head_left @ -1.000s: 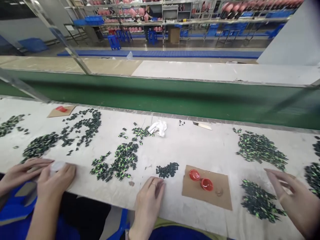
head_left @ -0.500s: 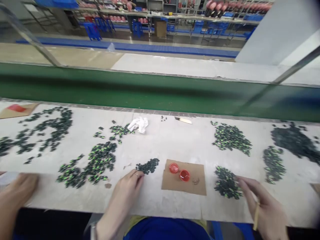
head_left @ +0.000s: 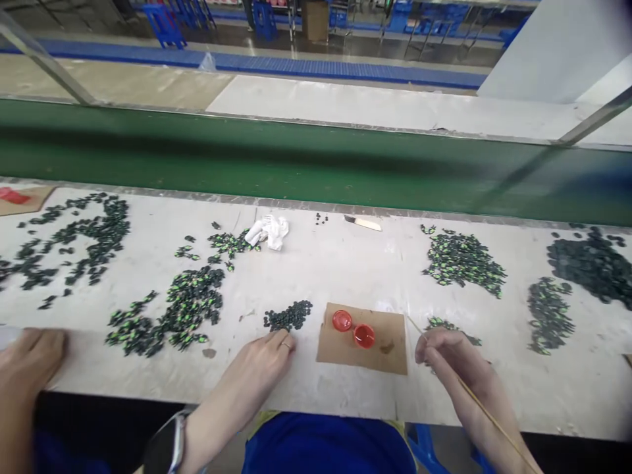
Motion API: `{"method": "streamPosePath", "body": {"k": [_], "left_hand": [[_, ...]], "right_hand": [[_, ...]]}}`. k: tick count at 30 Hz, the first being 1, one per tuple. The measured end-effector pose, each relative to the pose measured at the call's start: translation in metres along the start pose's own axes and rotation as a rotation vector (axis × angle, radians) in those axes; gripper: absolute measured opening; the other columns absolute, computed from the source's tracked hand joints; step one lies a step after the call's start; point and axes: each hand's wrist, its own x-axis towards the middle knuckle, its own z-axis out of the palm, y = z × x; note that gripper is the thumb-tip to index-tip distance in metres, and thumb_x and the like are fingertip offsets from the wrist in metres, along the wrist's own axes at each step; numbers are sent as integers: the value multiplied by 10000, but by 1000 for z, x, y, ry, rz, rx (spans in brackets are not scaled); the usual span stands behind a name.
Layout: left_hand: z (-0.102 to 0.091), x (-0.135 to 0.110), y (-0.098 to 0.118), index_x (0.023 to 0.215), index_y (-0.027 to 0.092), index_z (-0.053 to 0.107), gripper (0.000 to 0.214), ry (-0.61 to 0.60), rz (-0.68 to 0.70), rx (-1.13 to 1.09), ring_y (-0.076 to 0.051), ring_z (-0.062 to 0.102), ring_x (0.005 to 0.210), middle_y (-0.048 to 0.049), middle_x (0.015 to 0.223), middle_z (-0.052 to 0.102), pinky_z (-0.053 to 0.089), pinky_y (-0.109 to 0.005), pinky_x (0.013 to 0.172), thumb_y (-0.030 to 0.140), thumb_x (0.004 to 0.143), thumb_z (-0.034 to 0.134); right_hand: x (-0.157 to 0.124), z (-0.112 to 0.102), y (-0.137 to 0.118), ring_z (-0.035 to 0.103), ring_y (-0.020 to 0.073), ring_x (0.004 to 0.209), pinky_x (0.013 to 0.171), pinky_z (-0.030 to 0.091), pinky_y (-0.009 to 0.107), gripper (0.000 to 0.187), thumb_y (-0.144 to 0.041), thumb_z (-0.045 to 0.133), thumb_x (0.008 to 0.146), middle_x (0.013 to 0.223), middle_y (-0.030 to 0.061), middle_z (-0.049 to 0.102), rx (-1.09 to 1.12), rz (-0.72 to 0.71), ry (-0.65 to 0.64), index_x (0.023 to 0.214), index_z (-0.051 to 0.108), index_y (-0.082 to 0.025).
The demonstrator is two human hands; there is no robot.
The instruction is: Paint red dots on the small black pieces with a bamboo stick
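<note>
At the far left, a red container [head_left: 14, 195] lies on a piece of cardboard [head_left: 37, 201], with a scattered spread of dark pieces [head_left: 112, 227] beside it and a co-worker's hand [head_left: 37, 359] resting nearer the table's edge. Next comes a heap of green-marked pieces [head_left: 195, 303], and behind it a crumpled white cloth [head_left: 274, 232] touching a few more. The left hand [head_left: 269, 359] has its fingers curled down at the near edge of a cluster of small dark discs [head_left: 291, 315] (whether one is pinched there I cannot tell, the fingertips being hidden). Just right of it, a brown card [head_left: 336, 352] bears a red lid [head_left: 342, 320] and an open red pot [head_left: 364, 336]; a knife [head_left: 364, 223] lies well behind. The right hand [head_left: 471, 388] grips a thin stick [head_left: 494, 419], its tip just beside the card's right edge. That hand partly covers a small green-marked pile [head_left: 444, 322]; farther right lies a broad dark heap [head_left: 592, 263].
</note>
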Motion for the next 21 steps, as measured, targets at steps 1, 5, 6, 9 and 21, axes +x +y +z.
{"method": "streamPosePath", "body": {"k": [1, 5, 6, 9, 21], "left_hand": [[2, -1, 4, 964, 201, 620, 256, -3, -6, 11, -252, 719, 837, -86, 941, 707, 594, -359, 740, 24, 978, 435], [2, -3, 12, 1026, 203, 611, 250, -23, -13, 26, -249, 717, 918, -84, 1004, 705, 603, -358, 783, 4, 965, 472], [0, -3, 12, 1037, 204, 613, 266, -35, -7, 27, -242, 719, 920, -80, 1015, 709, 603, -353, 789, -7, 959, 472], [-9, -2, 11, 1051, 201, 624, 320, -91, 12, 49, -229, 727, 912, -73, 1031, 722, 601, -334, 795, -53, 922, 479], [-36, 16, 30, 1017, -1, 692, 601, -304, 122, 191, -416, 743, 873, -246, 985, 740, 625, -491, 664, -249, 524, 454]], "right_hand": [[2, 4, -2, 665, 147, 761, 665, 563, 209, 150, -398, 658, 997, 810, -8, 686, 1, 0, -26, 901, 680, -285], [9, 20, -4, 672, 145, 740, 674, 550, 212, 198, -390, 608, 1028, 769, -20, 725, -26, -21, -10, 936, 766, -314], [11, 24, -3, 669, 144, 738, 682, 548, 216, 217, -392, 593, 1035, 765, -20, 725, -40, -31, -2, 937, 768, -309], [16, 29, -3, 670, 142, 714, 665, 551, 209, 272, -404, 582, 1036, 741, -16, 718, -89, -66, 7, 869, 753, -275], [23, 44, 16, 595, 105, 584, 537, 483, 237, 371, -369, 455, 1109, 682, -47, 618, -349, -274, -103, 840, 632, -184]]}}
